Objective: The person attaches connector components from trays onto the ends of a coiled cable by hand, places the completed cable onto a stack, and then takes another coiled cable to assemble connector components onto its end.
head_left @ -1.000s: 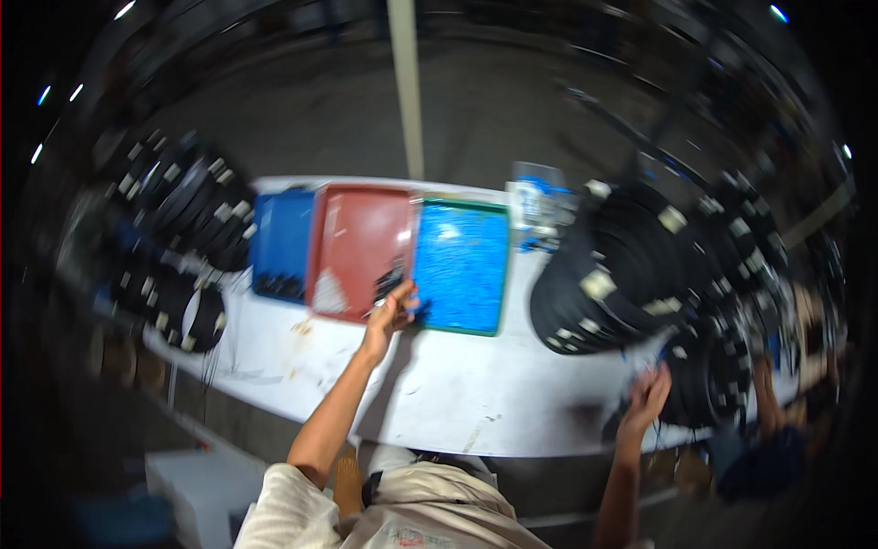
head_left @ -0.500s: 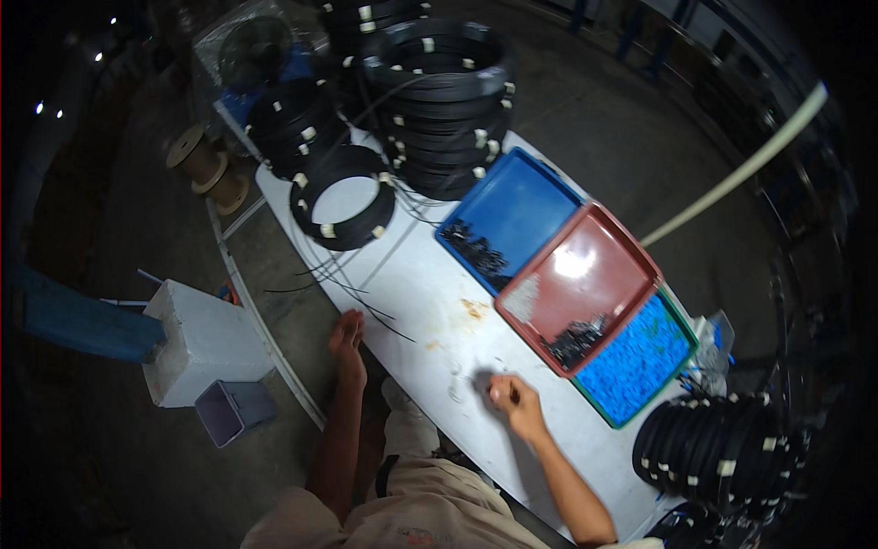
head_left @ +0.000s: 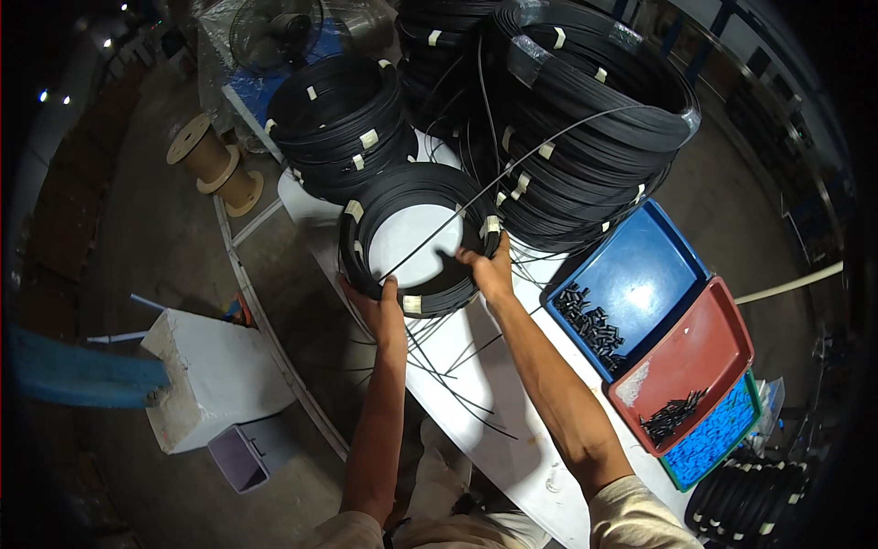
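Note:
A coil of black cable [head_left: 416, 183], bound with pale tape tabs, is between my hands above the white table [head_left: 457, 389]. My left hand [head_left: 377, 309] is closed round its near left rim, thumb on top. On the right side, my right hand [head_left: 489, 270] grips the ring, with its thumb reaching into the opening. A single loose strand [head_left: 567, 126] runs slantwise across the coil toward the tall stack of black coils [head_left: 585, 174] at the right. Several loose cable ends [head_left: 462, 393] trail from beneath the coil over the table. Part of the fingers is hidden under the ring.
Behind stand more black coils [head_left: 343, 119] and a fan [head_left: 274, 32]. To the right lie a blue tray [head_left: 631, 274] with short black pieces, a red tray [head_left: 713, 352] and a green-rimmed tray [head_left: 759, 416] of blue pieces. Left are wooden spools [head_left: 212, 165] and a grey bin [head_left: 240, 457].
Both my hands have moved forward and taken hold of the front coil. My view has shifted, so the coils look larger and the trays sit farther right.

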### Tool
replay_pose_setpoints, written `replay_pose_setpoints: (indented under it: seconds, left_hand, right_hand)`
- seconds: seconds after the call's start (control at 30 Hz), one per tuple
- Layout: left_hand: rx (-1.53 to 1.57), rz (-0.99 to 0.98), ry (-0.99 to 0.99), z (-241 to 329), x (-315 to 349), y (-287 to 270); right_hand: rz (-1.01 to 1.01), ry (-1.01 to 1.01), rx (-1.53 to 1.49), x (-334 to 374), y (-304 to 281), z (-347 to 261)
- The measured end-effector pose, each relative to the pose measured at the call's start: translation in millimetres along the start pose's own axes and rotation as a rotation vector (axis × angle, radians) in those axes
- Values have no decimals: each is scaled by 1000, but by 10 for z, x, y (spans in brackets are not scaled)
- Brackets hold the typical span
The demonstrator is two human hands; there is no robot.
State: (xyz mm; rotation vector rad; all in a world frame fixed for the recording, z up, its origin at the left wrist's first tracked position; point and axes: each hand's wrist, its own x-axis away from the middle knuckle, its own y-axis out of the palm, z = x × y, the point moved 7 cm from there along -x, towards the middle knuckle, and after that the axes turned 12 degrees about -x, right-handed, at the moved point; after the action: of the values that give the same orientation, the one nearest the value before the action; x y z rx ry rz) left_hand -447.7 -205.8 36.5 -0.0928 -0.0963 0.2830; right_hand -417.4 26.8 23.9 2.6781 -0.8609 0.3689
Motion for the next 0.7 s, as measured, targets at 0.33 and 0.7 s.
replay_pose_setpoints:
  seconds: [0.33, 0.7]
  left_hand:
    - [284, -160, 240, 428, 404, -237]
    - [394, -1027, 254, -10, 2374, -689]
  right_hand:
    - [175, -191, -66, 717, -240, -46]
    - [222, -144, -820, 3912, -2304, 778]
